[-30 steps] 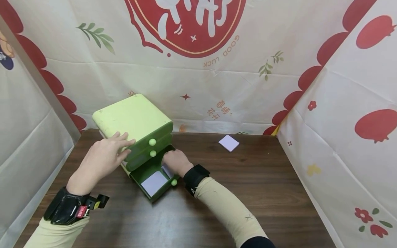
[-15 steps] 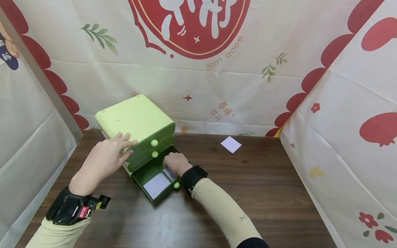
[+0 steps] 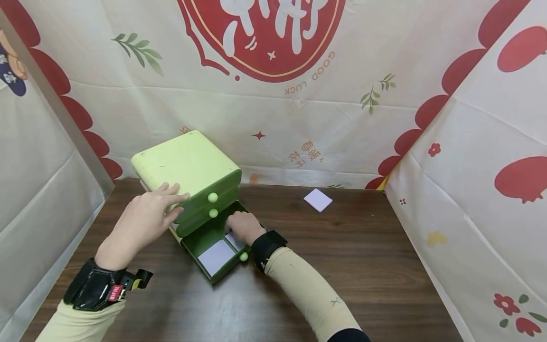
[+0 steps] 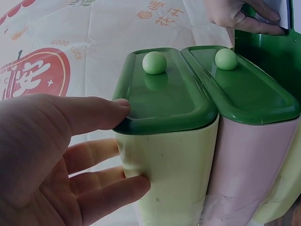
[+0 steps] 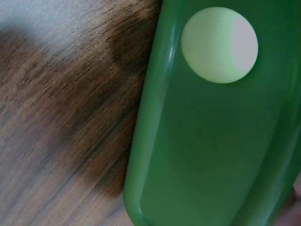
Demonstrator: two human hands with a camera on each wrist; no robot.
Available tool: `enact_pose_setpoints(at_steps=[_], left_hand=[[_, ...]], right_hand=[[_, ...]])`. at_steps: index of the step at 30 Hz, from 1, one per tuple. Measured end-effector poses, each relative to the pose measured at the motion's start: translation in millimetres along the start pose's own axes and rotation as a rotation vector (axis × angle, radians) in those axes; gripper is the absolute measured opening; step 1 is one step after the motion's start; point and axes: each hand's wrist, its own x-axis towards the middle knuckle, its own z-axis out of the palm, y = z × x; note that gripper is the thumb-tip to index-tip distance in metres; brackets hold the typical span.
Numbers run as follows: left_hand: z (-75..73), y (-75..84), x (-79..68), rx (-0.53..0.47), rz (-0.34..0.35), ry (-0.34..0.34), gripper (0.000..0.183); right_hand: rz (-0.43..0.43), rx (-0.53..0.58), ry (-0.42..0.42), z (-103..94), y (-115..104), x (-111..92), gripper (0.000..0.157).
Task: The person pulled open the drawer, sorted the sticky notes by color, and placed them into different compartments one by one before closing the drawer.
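A light-green desktop drawer box [image 3: 185, 164] with dark-green drawer fronts and round knobs stands at left; its bottom drawer [image 3: 207, 228] is pulled out. My left hand [image 3: 143, 216] rests against the box's top and upper edge; in the left wrist view its thumb touches the top drawer front [image 4: 169, 101], fingers spread. Inside the open drawer, my right hand [image 3: 244, 226] bends its fingers at a small lilac paper [image 3: 235, 241] and appears to pinch its edge; the fingertips are partly hidden. A lilac paper square [image 3: 216, 257] lies in the neighbouring compartment.
Another lilac paper square [image 3: 318, 200] lies on the brown wooden table [image 3: 342, 266] near its back edge. Printed cloth [image 3: 273, 114] hangs behind and along both sides. The open drawer's knob [image 5: 219, 44] fills much of the right wrist view.
The small paper under my right hand, tilted a second ago, now lies lower and flatter in its compartment. My right hand shifts only slightly; my left hand keeps its place on the box.
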Motion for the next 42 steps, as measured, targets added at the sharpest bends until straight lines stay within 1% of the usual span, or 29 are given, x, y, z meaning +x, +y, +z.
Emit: enact_pose_setpoints(at_steps=[5, 9, 14, 17, 20, 21, 24, 32, 37, 42], left_hand=[[0.0, 1.6, 0.0, 0.0, 0.001, 0.001, 0.038], [0.0, 2.2, -0.5, -0.001, 0.004, 0.002, 0.038], [-0.2, 2.1, -1.0, 0.002, 0.007, 0.004, 0.038], [-0.5, 1.9, -1.0, 0.008, 0.014, 0.014, 0.038], [-0.5, 1.8, -0.7, 0.011, 0.022, 0.022, 0.037], [-0.5, 1.8, -0.6, 0.01, 0.023, 0.025, 0.037], [-0.2, 2.0, -0.3, 0.013, 0.027, 0.025, 0.037], [0.4, 2.6, -0.6, 0.016, 0.026, 0.019, 0.038], [0.5, 3.0, -0.6, 0.02, 0.031, 0.025, 0.037], [1.0, 3.3, -0.9, 0.018, 0.037, 0.037, 0.037]], right_hand=[[0.004, 0.003, 0.016, -0.4, 2.6, -2.7, 0.027], [0.011, 0.027, 0.038, -1.9, 5.6, -4.9, 0.025], [-0.005, 0.062, 0.085, -5.8, 10.0, -8.0, 0.024], [-0.021, 0.085, 0.12, -10.4, 13.1, -11.3, 0.026], [-0.023, 0.079, 0.15, -15.3, 17.7, -15.7, 0.028], [-0.019, 0.08, 0.16, -17.0, 19.7, -17.5, 0.025], [0.005, 0.091, 0.185, -21.4, 27.2, -22.7, 0.02], [0.099, 0.182, 0.243, -26.8, 57.1, -36.7, 0.017], [0.167, 0.207, 0.252, -19.4, 81.6, -47.7, 0.017], [0.234, 0.19, 0.243, -6.5, 106.0, -61.5, 0.016]])
